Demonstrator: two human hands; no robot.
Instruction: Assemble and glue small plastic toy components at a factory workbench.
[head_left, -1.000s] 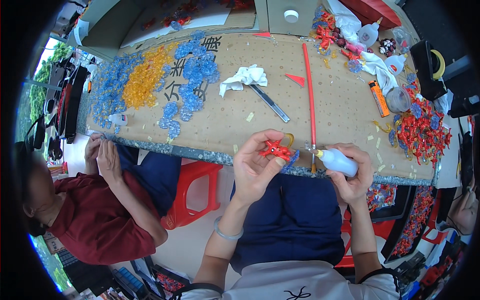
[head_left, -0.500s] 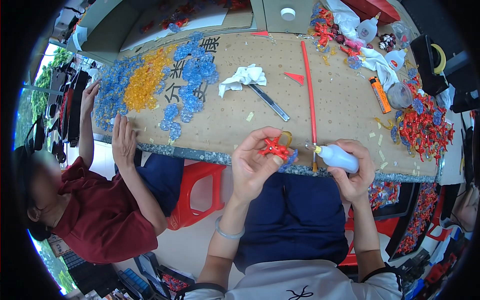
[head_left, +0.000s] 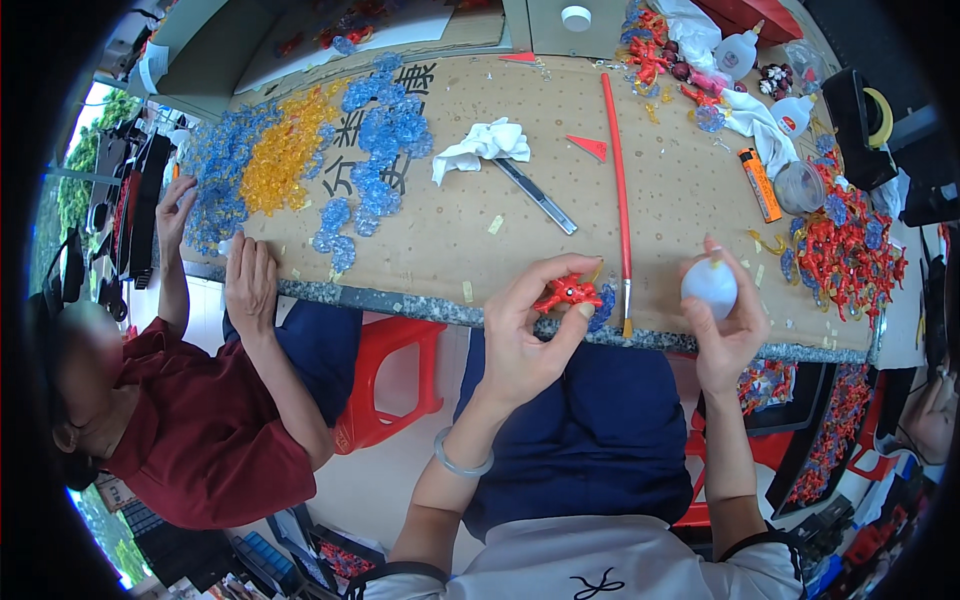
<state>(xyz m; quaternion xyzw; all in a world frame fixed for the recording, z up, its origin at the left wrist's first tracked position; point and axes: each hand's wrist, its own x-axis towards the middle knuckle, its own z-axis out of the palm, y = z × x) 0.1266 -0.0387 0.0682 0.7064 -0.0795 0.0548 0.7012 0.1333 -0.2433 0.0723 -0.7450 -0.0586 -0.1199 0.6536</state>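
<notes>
My left hand (head_left: pixel 522 345) pinches a small red plastic figurine (head_left: pixel 566 293) between thumb and fingers, just above the table's near edge. A clear blue part (head_left: pixel 604 306) sticks out from its right side, and a sliver of yellow shows at its top. In my right hand (head_left: pixel 735 335) is a white squeeze bottle (head_left: pixel 709 292), apart from the figurine, its rounded end showing and its nozzle pointing away from me. Between my hands lies a long red-handled paintbrush (head_left: pixel 617 190), bristles toward me.
At left a person in a dark red shirt (head_left: pixel 215 430) has both hands by heaps of clear blue (head_left: pixel 215 160) and yellow pieces (head_left: pixel 285 150). Mid-table lie a utility knife (head_left: pixel 537 196) and white cloth (head_left: pixel 485 147). Red figurines (head_left: pixel 850 255) are piled at right, near an orange tube (head_left: pixel 760 185).
The squeeze bottle has moved right, away from the figurine, and its nozzle has swung from pointing left to pointing away from me. My left hand has shifted slightly right with the figurine.
</notes>
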